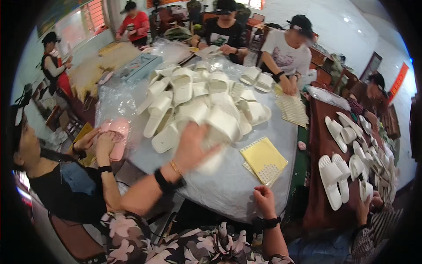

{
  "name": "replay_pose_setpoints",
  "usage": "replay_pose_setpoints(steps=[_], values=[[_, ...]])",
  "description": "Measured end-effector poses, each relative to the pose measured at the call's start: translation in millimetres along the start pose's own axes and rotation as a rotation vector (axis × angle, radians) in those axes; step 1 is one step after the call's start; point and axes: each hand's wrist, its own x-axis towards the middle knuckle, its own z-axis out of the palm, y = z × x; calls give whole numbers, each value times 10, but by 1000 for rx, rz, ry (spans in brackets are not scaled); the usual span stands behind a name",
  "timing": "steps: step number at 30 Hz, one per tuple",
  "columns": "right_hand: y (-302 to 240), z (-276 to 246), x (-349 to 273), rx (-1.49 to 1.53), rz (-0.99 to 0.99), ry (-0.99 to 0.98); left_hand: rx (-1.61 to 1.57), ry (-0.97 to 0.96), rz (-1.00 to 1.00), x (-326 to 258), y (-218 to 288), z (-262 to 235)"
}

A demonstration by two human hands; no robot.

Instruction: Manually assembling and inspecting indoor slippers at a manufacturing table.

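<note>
My left hand is blurred, with thumb and fingers apart, at the near edge of a heap of white slide slippers. Just below its thumb is a smeared white shape, probably a slipper; I cannot tell whether the hand touches it. By the table's near edge, my right hand is curled closed, its fingertips pressed together; whatever they may hold is too small to make out. Beyond that hand lie yellow sheets with rows of small pale pieces, partly used up on the top sheet.
On the left a person handles a pink slipper. Across the grey-covered table a person in white bends over more sheets. More white slippers cover a brown table at right. Other people work farther back.
</note>
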Motion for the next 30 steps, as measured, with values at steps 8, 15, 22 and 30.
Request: replay_pose_setpoints(steps=[8,15,22,30], values=[[82,100,79,0,-28,-12,168,361,219,1656,-1202,-1364],[-343,-329,146,-143,-302,91,-180,280,258,652,-1846,-983],[-1532,-2582,105,-877,-434,764,-224,284,101,-292,322,-1135],[-1038,-3416,375,-1191,-23,733,104,-1094,-41,-1121,219,229]])
